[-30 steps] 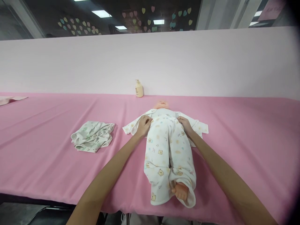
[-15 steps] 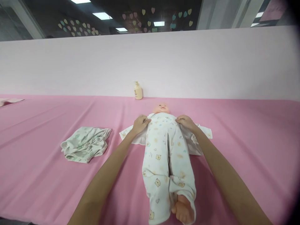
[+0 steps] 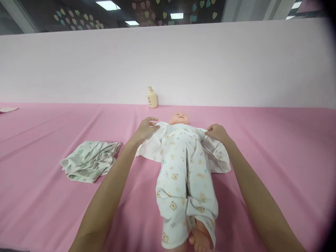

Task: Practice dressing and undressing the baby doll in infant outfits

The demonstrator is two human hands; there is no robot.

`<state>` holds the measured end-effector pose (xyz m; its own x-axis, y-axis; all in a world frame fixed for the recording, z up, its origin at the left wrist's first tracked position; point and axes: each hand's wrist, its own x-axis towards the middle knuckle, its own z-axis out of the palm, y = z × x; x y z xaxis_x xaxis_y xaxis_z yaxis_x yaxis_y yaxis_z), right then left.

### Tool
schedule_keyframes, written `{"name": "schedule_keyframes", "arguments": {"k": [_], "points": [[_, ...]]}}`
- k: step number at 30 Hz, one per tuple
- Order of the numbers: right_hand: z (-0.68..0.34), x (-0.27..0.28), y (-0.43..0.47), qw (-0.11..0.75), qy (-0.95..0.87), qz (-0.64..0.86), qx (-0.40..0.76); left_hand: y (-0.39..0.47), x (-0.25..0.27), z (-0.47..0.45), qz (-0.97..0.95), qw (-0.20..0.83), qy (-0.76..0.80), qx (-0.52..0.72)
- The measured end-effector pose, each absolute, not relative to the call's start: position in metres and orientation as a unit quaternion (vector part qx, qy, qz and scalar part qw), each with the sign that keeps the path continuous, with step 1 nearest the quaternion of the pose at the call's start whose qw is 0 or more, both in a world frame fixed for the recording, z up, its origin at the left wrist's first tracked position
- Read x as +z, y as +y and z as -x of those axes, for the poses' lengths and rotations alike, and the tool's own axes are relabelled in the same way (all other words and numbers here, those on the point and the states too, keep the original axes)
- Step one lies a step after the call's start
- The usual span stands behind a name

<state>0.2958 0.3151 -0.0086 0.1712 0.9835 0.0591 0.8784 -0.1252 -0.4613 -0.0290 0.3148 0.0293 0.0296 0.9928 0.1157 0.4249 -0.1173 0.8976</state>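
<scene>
A baby doll [image 3: 180,118] lies on its back, head away from me, one bare foot showing at the near end. It wears white bear-print trousers [image 3: 174,164] pulled up to the chest. A white baby shirt [image 3: 151,148] spreads out on both sides from under the trousers. My left hand [image 3: 146,129] is at the shirt's left shoulder, fingers apart, fingertips touching or just over the cloth. On the other side my right hand [image 3: 217,133] has its fingers together at the shirt's upper right edge, seemingly pinching it; the fingertips are partly hidden.
A crumpled white-and-green cloth garment [image 3: 90,161] lies to the left on the pink sheet [image 3: 39,196]. Against the white wall [image 3: 168,66] behind the doll stands a cream pump bottle [image 3: 152,98]. A pale flat item [image 3: 8,109] lies at the far left edge.
Both hands have left the trousers' waist and moved outward to the shirt's sides. The left fingers have spread. More of the shirt now shows on the left, and the view has tilted slightly down.
</scene>
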Motion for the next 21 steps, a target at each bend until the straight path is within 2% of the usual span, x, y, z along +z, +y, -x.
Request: {"name": "schedule_keyframes", "arguments": {"k": [2,5,8,10,13,15,18,21], "points": [[-0.295,-0.004,0.313,0.19,-0.628,0.746,0.112,0.308,0.036,0.024,-0.592,0.457,0.53,0.4],[-0.29,0.002,0.308,0.225,-0.62,0.734,0.16,0.29,0.039,0.005,-0.595,0.512,0.471,0.403],[-0.287,0.01,0.301,0.289,-0.617,0.674,0.287,0.262,0.041,-0.022,-0.724,0.463,0.399,0.32],[-0.289,0.015,0.297,0.292,-0.619,0.673,0.283,0.245,0.044,-0.035,-0.827,0.366,0.35,0.244],[-0.301,0.017,0.293,0.18,-0.62,0.751,0.137,0.238,0.044,-0.044,-0.883,0.214,0.323,0.265],[-0.314,0.015,0.293,0.078,-0.606,0.787,0.09,0.247,0.037,-0.042,-0.868,0.158,0.344,0.32],[-0.333,0.006,0.296,-0.011,-0.586,0.801,0.123,0.266,0.017,-0.037,-0.851,0.11,0.397,0.325],[-0.345,-0.003,0.301,-0.03,-0.589,0.795,0.146,0.274,-0.001,-0.036,-0.867,0.088,0.423,0.249]]}}
